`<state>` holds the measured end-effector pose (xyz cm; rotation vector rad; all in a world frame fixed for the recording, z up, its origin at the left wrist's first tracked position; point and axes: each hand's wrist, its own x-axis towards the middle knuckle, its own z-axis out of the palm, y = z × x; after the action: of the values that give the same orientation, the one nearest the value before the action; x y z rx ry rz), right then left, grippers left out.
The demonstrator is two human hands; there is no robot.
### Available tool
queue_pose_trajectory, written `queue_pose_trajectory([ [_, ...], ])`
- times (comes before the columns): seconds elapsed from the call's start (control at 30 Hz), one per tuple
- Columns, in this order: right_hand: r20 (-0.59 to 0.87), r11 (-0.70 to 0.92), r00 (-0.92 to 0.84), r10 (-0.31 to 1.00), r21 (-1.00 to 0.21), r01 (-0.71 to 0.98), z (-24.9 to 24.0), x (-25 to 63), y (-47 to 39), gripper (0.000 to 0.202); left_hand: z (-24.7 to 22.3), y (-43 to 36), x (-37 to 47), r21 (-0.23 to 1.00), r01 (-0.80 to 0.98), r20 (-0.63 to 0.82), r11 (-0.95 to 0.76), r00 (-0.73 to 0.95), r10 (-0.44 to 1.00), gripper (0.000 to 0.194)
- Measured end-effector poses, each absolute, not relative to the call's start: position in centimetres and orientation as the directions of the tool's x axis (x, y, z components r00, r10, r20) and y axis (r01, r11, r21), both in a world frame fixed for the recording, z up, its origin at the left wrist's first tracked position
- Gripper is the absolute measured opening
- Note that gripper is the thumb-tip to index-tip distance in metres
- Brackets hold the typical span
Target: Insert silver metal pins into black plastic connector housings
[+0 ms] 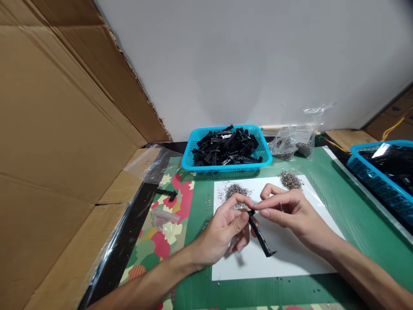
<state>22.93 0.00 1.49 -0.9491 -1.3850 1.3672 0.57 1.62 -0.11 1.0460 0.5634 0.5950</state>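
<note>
A long black plastic part [262,237] slants down to the right above a white sheet [274,265]. My left hand [229,226] is closed on its upper end, thumb on top. At that same end my right hand [285,211] has thumb and index finger pinched together, their tips touching or nearly touching the part; anything between them is too small to make out. A tiny metal piece [282,207] shows by the right hand's other fingers. Behind the hands, two piles of small metal pieces [238,190] [290,179] lie on the sheet.
A blue basket [226,168] of black parts stands at the back. Another blue basket [380,172] is at the right. Plastic bags of metal pieces [293,144] lie behind. One black part [167,193] and a small clear bag [164,219] are at the left, beside cardboard [64,129].
</note>
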Motion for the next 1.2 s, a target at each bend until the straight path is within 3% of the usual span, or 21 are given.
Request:
queue_pose_trajectory([
  [0.27, 0.059, 0.023, -0.269, 0.961, -0.990, -0.136, 1.1, 21.7, -0.4, 0.012, -0.4, 1.8, 0.5, 0.893, -0.210, -0.122, 0.397, 0.737, 0.665, 0.040],
  [0.77, 0.232, 0.228, -0.149, 0.961, -0.973, -0.045, 0.8, 20.9, -1.7, 0.019, -0.5, 2.0, 0.5, 0.863, -0.250, -0.101, 0.439, 0.766, 0.635, 0.038],
  [1.2, 0.215, 0.226, -0.208, 0.954, -0.974, 0.027, 1.8, 21.3, -1.4, 0.020, -0.5, 2.1, 0.5, 0.846, -0.276, -0.078, 0.457, 0.782, 0.618, 0.036],
])
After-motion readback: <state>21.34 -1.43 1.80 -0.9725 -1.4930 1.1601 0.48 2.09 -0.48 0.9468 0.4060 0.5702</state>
